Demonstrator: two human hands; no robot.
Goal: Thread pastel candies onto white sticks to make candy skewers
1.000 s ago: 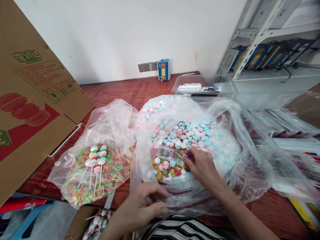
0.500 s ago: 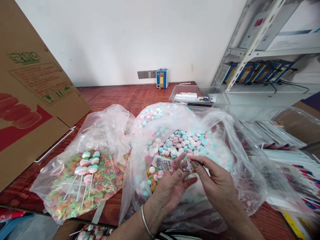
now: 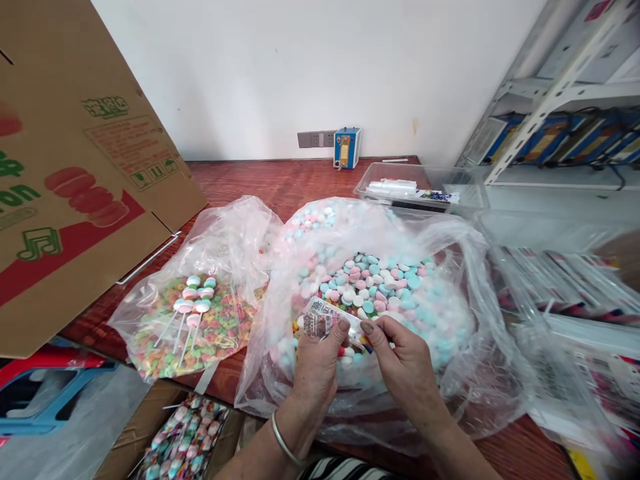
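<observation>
Both my hands pinch a small clear packet [image 3: 327,320] with a printed barcode label, held over an open plastic bag [image 3: 450,373] full of pink, blue and white round candies [image 3: 380,283]. My left hand [image 3: 315,367], a silver bangle on its wrist, grips the packet's left part with thumb and fingers closed. My right hand [image 3: 403,363] pinches the packet's right end. Colourful small candies show under the packet.
A second bag [image 3: 200,320] of multicoloured ring candies with several lollipops on top lies to the left. A big cardboard box [image 3: 75,200] leans at far left. A clear tray [image 3: 415,190] sits behind, metal shelving [image 3: 550,107] at right, more lollipops [image 3: 183,443] below the table edge.
My left hand came up from the bag's near edge to join the right hand on the packet. The packet was lifted slightly off the candies. The view shifted a little.
</observation>
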